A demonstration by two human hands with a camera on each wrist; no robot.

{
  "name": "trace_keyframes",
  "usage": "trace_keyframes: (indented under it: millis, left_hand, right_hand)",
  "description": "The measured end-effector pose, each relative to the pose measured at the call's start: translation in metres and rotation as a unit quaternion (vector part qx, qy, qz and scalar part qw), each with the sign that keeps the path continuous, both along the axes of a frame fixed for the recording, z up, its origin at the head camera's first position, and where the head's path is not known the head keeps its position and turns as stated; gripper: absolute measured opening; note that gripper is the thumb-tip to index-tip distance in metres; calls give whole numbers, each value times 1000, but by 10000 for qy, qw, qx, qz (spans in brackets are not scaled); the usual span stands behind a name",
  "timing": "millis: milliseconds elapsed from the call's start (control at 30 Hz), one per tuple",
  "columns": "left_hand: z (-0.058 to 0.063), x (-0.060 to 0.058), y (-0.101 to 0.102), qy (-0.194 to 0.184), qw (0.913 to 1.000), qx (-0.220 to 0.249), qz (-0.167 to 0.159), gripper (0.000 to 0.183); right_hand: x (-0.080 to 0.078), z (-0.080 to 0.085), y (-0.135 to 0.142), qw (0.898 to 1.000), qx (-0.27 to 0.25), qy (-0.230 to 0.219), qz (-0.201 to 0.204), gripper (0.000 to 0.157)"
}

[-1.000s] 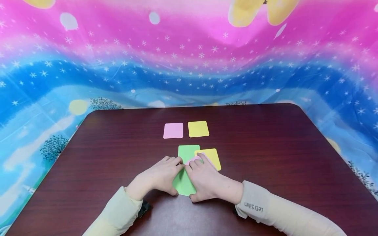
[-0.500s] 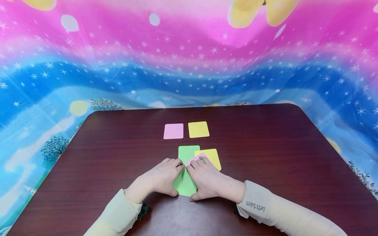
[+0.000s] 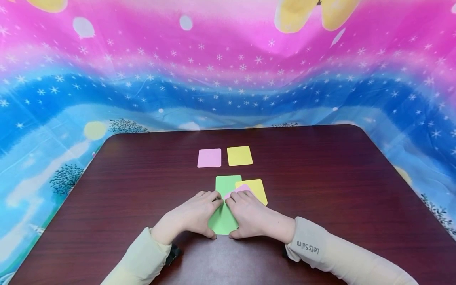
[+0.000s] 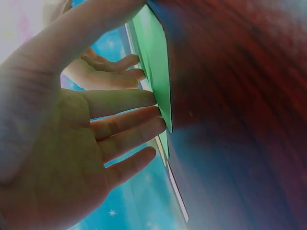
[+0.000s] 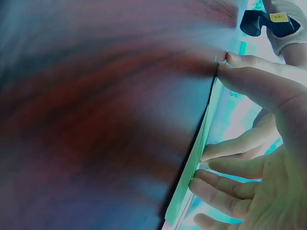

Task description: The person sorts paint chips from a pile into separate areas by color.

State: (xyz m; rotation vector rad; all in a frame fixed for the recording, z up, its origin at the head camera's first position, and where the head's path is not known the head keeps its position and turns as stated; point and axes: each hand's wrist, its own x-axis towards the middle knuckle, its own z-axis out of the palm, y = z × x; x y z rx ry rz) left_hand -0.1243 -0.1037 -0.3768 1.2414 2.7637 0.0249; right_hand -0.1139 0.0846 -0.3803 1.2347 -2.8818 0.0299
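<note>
In the head view a green card (image 3: 223, 223) lies on the table between both hands. My left hand (image 3: 197, 209) touches its left side, and my right hand (image 3: 251, 215) its right side. Both thumbs reach its near corners, with fingertips towards its far end. The left wrist view shows the left fingers nearly straight against the green card (image 4: 158, 62). The right fingers (image 5: 223, 184) likewise extend to it in the right wrist view. Just beyond lie another green card (image 3: 228, 181), a tilted pink card (image 3: 244, 188) and a yellow card (image 3: 261, 192), overlapping and partly hidden.
Farther back on the dark wooden table (image 3: 303, 166), a pink card (image 3: 209, 158) and a yellow card (image 3: 240, 156) lie flat side by side. A colourful printed cloth (image 3: 228, 71) hangs behind the table and along its sides.
The right index finger has drawn back from the pink card towards the other fingers. The near edge of the green card and the right thumb have shifted slightly away from me. My left hand has barely moved.
</note>
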Motion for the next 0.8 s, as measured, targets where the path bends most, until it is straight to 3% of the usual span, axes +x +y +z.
trace_keyframes:
  millis: [533, 800]
  left_hand:
    - [3, -4, 3, -33, 9997, 240, 11, 74]
    - [11, -22, 16, 146, 9993, 333, -34, 71]
  right_hand:
    - [-10, 3, 6, 9994, -317, -90, 47, 71]
    - [-24, 10, 20, 9983, -580, -105, -44, 75]
